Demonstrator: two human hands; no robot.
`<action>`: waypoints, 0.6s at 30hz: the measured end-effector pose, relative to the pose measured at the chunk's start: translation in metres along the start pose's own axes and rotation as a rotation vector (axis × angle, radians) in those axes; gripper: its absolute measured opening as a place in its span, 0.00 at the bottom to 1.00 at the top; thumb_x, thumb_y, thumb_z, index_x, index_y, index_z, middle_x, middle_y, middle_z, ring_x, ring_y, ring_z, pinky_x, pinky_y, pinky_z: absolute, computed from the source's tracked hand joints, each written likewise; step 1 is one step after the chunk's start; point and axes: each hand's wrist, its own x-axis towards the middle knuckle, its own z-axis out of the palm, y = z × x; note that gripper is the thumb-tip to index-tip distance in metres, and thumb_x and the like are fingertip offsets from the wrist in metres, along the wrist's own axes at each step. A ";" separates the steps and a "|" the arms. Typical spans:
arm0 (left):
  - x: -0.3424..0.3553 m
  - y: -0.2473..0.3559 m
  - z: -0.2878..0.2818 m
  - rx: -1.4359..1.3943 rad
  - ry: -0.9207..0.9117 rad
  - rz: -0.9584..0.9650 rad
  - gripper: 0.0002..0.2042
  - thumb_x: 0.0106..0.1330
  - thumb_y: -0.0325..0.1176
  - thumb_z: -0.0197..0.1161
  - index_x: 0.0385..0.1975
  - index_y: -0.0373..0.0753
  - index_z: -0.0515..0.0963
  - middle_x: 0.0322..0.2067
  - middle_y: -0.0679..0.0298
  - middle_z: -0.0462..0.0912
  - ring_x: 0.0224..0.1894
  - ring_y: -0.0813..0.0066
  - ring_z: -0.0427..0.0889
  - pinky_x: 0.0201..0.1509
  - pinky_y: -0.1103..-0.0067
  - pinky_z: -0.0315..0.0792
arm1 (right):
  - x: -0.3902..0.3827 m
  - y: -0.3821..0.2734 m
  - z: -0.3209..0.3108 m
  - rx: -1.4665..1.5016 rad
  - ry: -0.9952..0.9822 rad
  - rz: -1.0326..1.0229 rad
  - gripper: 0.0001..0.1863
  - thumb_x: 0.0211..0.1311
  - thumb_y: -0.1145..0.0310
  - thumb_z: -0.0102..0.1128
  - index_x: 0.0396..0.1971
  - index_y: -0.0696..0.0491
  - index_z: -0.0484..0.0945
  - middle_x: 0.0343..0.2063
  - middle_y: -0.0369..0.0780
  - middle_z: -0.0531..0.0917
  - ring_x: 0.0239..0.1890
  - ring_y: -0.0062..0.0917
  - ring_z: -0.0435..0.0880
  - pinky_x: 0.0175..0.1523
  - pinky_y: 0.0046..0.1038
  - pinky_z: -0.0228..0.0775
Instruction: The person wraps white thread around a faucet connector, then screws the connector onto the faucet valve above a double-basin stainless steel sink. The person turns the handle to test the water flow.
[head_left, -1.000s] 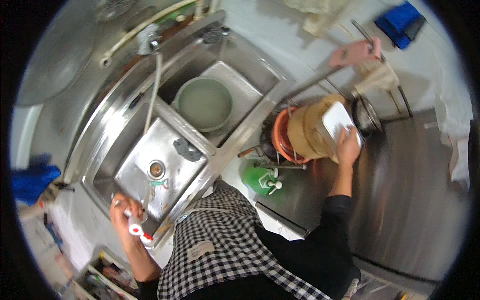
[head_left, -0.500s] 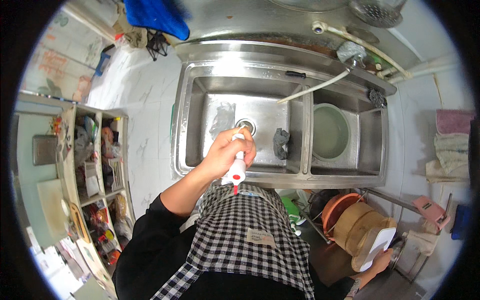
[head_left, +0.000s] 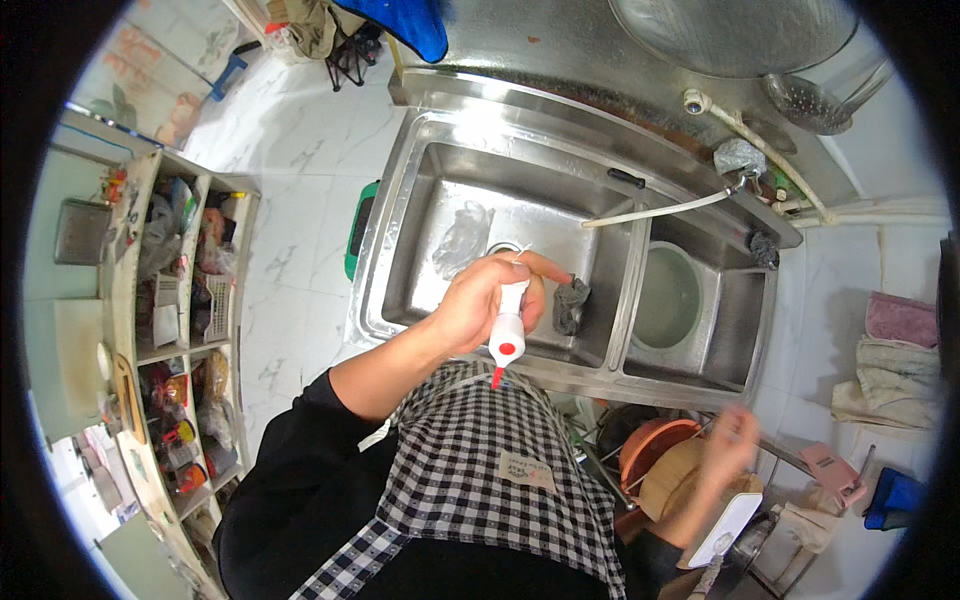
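My left hand (head_left: 495,300) is held over the near side of the large sink basin (head_left: 420,285). Its fingers wrap round a slim white tube-shaped thing (head_left: 506,335) with a red dot and a red pointed tip toward me; its exact kind is unclear. One finger sticks out to the right. Below the hand, a grey crumpled cloth (head_left: 572,305) lies in the basin, as does a clear plastic bag (head_left: 465,238). My right hand (head_left: 735,440), smeared by motion, is in front of the small basin, above a white flat panel (head_left: 725,528). Whether it holds anything does not show.
A round tub of cloudy water (head_left: 668,297) stands in the small basin. A hose (head_left: 660,212) and a black-handled tool (head_left: 626,178) lie across the sink top. Orange (head_left: 655,445) and tan round containers (head_left: 675,480) stand below right. Shelves (head_left: 185,350) line the left.
My right hand has left the white flat panel and come up toward the sink. My left hand still grips the white tube, and one finger is now stretched out. The view has turned.
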 end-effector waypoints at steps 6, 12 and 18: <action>-0.003 0.002 0.003 -0.273 -0.043 0.060 0.35 0.70 0.50 0.35 0.65 0.23 0.63 0.18 0.62 0.75 0.19 0.75 0.71 0.24 0.79 0.68 | -0.042 -0.215 0.137 0.617 -0.574 -0.682 0.27 0.51 0.65 0.73 0.52 0.54 0.76 0.54 0.45 0.78 0.57 0.42 0.76 0.59 0.39 0.70; -0.014 0.006 0.000 -0.216 0.016 0.185 0.33 0.70 0.47 0.35 0.64 0.24 0.64 0.21 0.60 0.76 0.21 0.70 0.75 0.32 0.78 0.73 | -0.031 -0.270 0.151 0.729 -0.794 -0.593 0.23 0.52 0.70 0.68 0.50 0.54 0.74 0.45 0.44 0.81 0.48 0.43 0.80 0.54 0.38 0.71; -0.032 0.015 -0.009 -0.010 0.116 0.131 0.24 0.69 0.34 0.43 0.57 0.22 0.68 0.24 0.57 0.80 0.25 0.68 0.79 0.35 0.75 0.75 | -0.031 -0.250 0.169 0.503 -0.588 -0.924 0.15 0.47 0.75 0.67 0.37 0.53 0.76 0.35 0.40 0.82 0.43 0.38 0.82 0.66 0.47 0.65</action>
